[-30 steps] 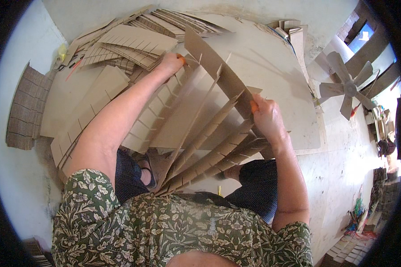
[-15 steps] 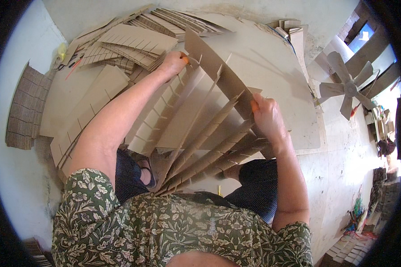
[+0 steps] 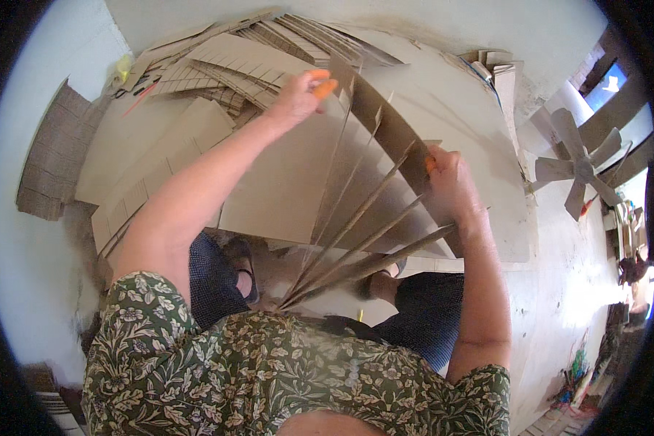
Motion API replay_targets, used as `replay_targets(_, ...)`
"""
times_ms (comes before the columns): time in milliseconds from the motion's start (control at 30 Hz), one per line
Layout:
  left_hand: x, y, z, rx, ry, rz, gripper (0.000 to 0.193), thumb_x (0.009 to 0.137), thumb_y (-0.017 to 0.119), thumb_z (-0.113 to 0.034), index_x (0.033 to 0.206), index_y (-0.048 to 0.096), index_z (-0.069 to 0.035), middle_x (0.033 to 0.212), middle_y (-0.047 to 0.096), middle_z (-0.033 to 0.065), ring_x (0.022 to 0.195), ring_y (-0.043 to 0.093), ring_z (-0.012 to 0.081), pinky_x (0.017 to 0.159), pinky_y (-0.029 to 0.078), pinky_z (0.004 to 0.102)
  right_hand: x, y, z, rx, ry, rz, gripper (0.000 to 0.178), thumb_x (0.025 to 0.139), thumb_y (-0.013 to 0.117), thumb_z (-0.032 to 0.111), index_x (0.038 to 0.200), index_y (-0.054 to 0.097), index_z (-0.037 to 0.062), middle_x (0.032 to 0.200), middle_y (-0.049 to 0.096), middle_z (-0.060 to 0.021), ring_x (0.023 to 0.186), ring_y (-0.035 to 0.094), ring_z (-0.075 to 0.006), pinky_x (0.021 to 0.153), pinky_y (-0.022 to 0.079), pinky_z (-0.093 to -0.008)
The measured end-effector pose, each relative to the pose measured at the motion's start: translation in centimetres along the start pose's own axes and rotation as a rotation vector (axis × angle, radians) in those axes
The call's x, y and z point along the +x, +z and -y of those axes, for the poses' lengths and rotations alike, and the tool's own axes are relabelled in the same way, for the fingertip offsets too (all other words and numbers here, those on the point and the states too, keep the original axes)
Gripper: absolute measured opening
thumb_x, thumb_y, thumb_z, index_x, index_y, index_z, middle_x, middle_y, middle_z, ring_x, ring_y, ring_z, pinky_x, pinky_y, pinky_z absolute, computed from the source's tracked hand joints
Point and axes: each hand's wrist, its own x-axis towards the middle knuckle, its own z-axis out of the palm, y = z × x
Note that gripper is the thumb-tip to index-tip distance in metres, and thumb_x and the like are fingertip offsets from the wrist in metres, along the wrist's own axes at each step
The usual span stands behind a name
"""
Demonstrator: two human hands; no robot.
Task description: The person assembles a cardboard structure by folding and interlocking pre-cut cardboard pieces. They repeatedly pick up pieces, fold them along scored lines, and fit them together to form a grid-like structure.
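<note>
A long brown cardboard strip [image 3: 389, 116] slants across the middle, its far end up and to the left. My right hand [image 3: 449, 178] is closed on its lower right part, with orange covering on a fingertip. Several thin cardboard dividers [image 3: 367, 206] fan out from near my lap and meet the strip edge-on. Just left of the strip's upper end is my left hand [image 3: 298, 102], its orange-covered thumb and finger slightly apart, with no cardboard visible between them. Whether a fingertip touches the strip is hard to see.
Stacked slotted cardboard sheets [image 3: 232, 62] lie at the back left, with more slotted sheets [image 3: 152, 174] nearer my left arm. A cardboard bundle [image 3: 54, 156] leans on the left wall. Scissors [image 3: 120, 93] lie near it. A fan [image 3: 583, 168] stands at the right.
My left hand has moved up toward the strip's end, its fingers now apart. The slotted piece beneath it no longer shows there. My right hand keeps its hold, and the whole view has shifted slightly.
</note>
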Motion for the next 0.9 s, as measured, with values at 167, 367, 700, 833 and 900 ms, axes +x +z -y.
replay_targets(167, -3.6, -9.2, 9.8, 0.4, 0.137, -0.118, 0.038, 0.088, 0.066, -0.028, 0.113, 0.061, 0.0, 0.092, 0.068, 0.0093, 0.072, 0.06, 0.0138, 0.065, 0.049, 0.0285, 2.7, 2.2, -1.3, -0.08, -0.035, 0.069, 0.016, 0.083, 0.05, 0.005, 0.094, 0.061, 0.0017, 0.086, 0.06, -0.0269, 0.084, 0.058, -0.0455, 0.072, 0.048, -0.0471)
replay_targets(367, -10.7, -14.2, 10.7, 0.849, 0.046, -0.158, 0.046, 0.087, 0.065, -0.026, 0.125, 0.052, -0.003, 0.125, 0.055, 0.0151, 0.111, 0.055, 0.0277, 0.089, 0.047, 0.0355, 5.7, 3.4, -5.3, -0.16, -0.092, -0.031, 0.016, 0.084, 0.049, 0.009, 0.089, 0.061, 0.0011, 0.087, 0.063, -0.0248, 0.085, 0.061, -0.0431, 0.073, 0.05, -0.0505)
replay_targets(700, -14.1, -15.6, 10.8, 1.22, -0.358, -0.076, 0.067, 0.08, 0.069, -0.038, 0.129, 0.042, -0.003, 0.13, 0.045, 0.015, 0.121, 0.043, 0.0326, 0.099, 0.038, 0.0464, 6.8, 1.9, -6.4, -0.36, 0.024, -0.155, 0.032, 0.087, 0.053, 0.017, 0.116, 0.06, 0.005, 0.097, 0.063, -0.0225, 0.089, 0.061, -0.042, 0.076, 0.049, -0.0485)
replay_targets(833, -12.8, -14.6, 9.6, 1.267, -0.257, -0.093, 0.062, 0.083, 0.066, -0.036, 0.131, 0.044, -0.003, 0.13, 0.048, 0.0157, 0.118, 0.046, 0.034, 0.097, 0.04, 0.0442, 4.0, 1.0, -4.9, -0.291, -0.08, -0.367, 0.033, 0.087, 0.056, 0.015, 0.118, 0.058, 0.0034, 0.102, 0.062, -0.0208, 0.088, 0.061, -0.0407, 0.074, 0.049, -0.0461)
replay_targets(900, -11.9, -14.4, 10.3, 1.25, -0.238, -0.048, 0.06, 0.085, 0.063, -0.034, 0.133, 0.045, -0.003, 0.13, 0.049, 0.017, 0.117, 0.048, 0.0345, 0.096, 0.042, 0.0421, 1.7, 0.3, -2.9, -0.157, -0.099, -0.428, 0.031, 0.085, 0.058, 0.01, 0.115, 0.059, 0.0017, 0.1, 0.062, -0.0199, 0.087, 0.061, -0.0389, 0.072, 0.049, -0.0438)
